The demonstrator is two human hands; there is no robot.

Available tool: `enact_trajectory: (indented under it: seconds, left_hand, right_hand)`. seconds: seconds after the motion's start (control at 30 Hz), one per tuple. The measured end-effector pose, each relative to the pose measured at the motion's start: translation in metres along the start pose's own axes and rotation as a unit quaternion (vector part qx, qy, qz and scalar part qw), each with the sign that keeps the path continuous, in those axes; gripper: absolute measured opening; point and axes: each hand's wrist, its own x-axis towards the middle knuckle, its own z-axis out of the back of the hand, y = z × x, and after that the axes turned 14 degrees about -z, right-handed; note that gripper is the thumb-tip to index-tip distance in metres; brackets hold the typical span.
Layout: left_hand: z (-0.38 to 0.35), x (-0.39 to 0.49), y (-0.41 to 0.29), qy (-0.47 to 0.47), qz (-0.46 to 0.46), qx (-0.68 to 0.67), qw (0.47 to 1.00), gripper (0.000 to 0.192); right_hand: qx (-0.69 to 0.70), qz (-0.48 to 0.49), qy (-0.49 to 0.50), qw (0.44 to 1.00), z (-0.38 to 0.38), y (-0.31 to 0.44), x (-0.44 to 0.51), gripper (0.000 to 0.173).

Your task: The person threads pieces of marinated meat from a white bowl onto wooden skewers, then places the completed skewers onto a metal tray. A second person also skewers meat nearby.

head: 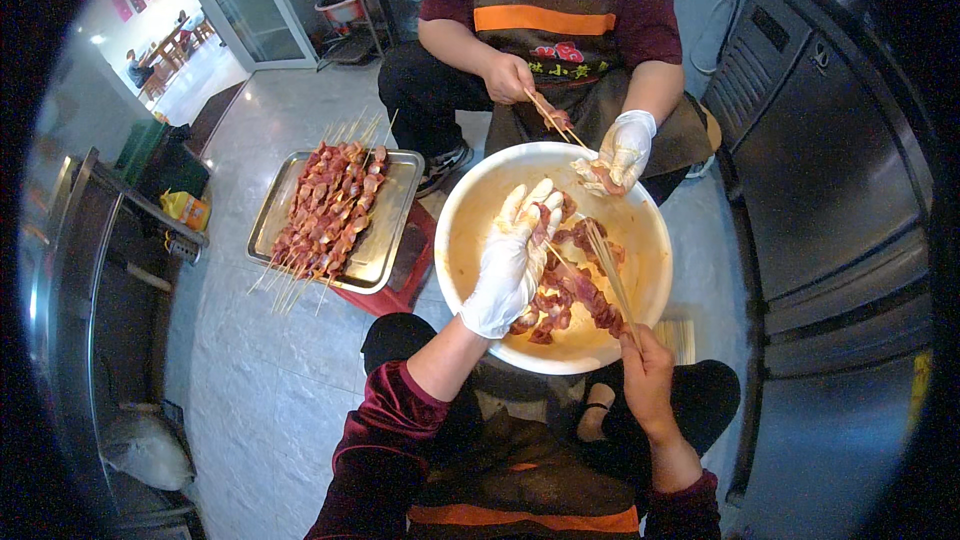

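My left hand [517, 255], in a white disposable glove, holds a piece of raw meat [543, 223] over the large white basin [461, 232]. My bare right hand [649, 371] grips a bundle of bamboo skewers [611, 270] at the basin's near right rim. It also holds a skewer threaded with raw meat [589, 296], whose bare tip points to my left palm. Loose raw meat [555, 307] lies in the bottom of the basin, partly hidden by my hands and the skewers.
Across the basin sits a co-worker [555, 22] holding skewers and meat over its far rim. At left, a metal tray [382, 232] of meat skewers rests on a red stool [409, 270]. More skewers [677, 341] lie right of the basin. A steel cabinet [832, 127] bounds the right.
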Motion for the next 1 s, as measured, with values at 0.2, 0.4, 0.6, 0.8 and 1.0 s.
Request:
enact_trajectory:
  seconds: [0.2,0.4,0.6,0.8,1.0]
  left_hand:
    - [0.000,-0.002,-0.002,0.009,0.049,-0.047,0.998,0.048]
    - [0.000,-0.004,-0.006,0.048,0.050,-0.028,0.997,0.050]
    - [-0.006,-0.007,-0.010,0.026,0.043,-0.035,0.998,0.050]
    - [-0.004,-0.005,-0.007,0.018,0.023,0.002,1.000,0.049]
    - [0.002,-0.003,-0.003,0.026,-0.002,0.029,0.999,0.048]
  right_hand:
    - [0.006,-0.004,-0.026,1.000,0.000,-0.001,0.001,0.017]
    - [0.001,-0.016,-0.029,0.999,0.002,0.003,0.000,0.017]
    - [0.008,-0.009,-0.031,0.999,-0.001,0.005,0.001,0.016]
    - [-0.005,-0.009,-0.033,0.999,-0.004,0.004,0.000,0.016]
    - [0.010,-0.008,-0.041,0.999,-0.004,0.003,0.000,0.017]
